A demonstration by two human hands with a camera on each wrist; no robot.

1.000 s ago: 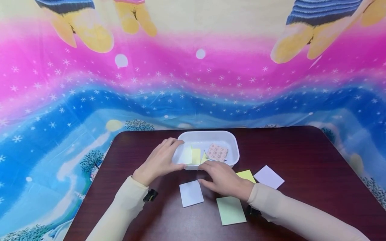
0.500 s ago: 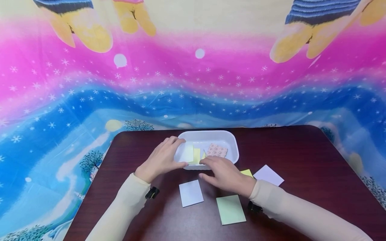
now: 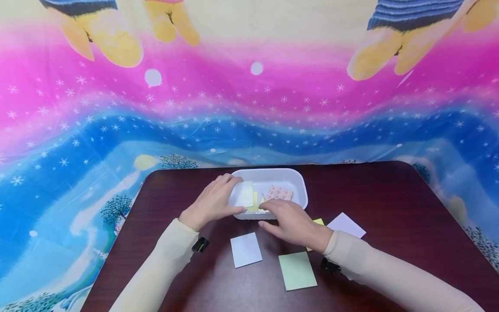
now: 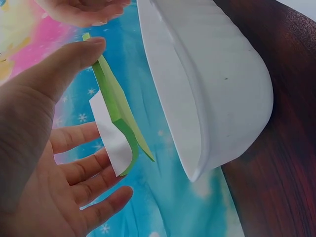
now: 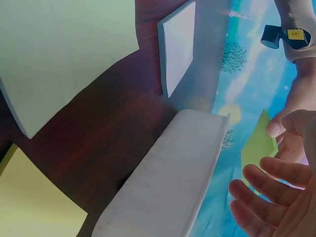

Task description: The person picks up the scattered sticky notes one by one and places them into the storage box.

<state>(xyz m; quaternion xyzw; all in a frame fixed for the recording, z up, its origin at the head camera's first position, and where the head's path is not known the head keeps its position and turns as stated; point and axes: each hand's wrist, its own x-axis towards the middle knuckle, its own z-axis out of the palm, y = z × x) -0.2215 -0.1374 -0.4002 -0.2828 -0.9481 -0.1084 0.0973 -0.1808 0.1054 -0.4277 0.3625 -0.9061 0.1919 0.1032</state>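
My left hand [image 3: 212, 201] pinches a pale green sticky note pad [image 3: 245, 193] above the left part of a white plastic basin [image 3: 274, 175]. In the left wrist view the thumb presses the top of the pad [image 4: 112, 101], whose leaves splay apart, with a white face towards the fingers. My right hand [image 3: 294, 223] hovers at the basin's near rim. Its fingers [image 5: 269, 195] are loosely bent in the right wrist view, with nothing seen between them. A pink patterned square [image 3: 280, 193] lies in the basin. Narrow yellow pieces beside the pad are partly hidden.
In front of the basin, a white pad [image 3: 246, 250], a green pad [image 3: 298, 271] and a lilac pad [image 3: 346, 224] lie on the dark wooden table [image 3: 409, 208]. My right wrist partly covers a yellow pad [image 3: 319, 221]. A printed cloth [image 3: 249, 95] hangs behind.
My left hand has shifted slightly right with the pad, which now faces the camera more and covers more of the yellow piece. My right hand has risen a little.
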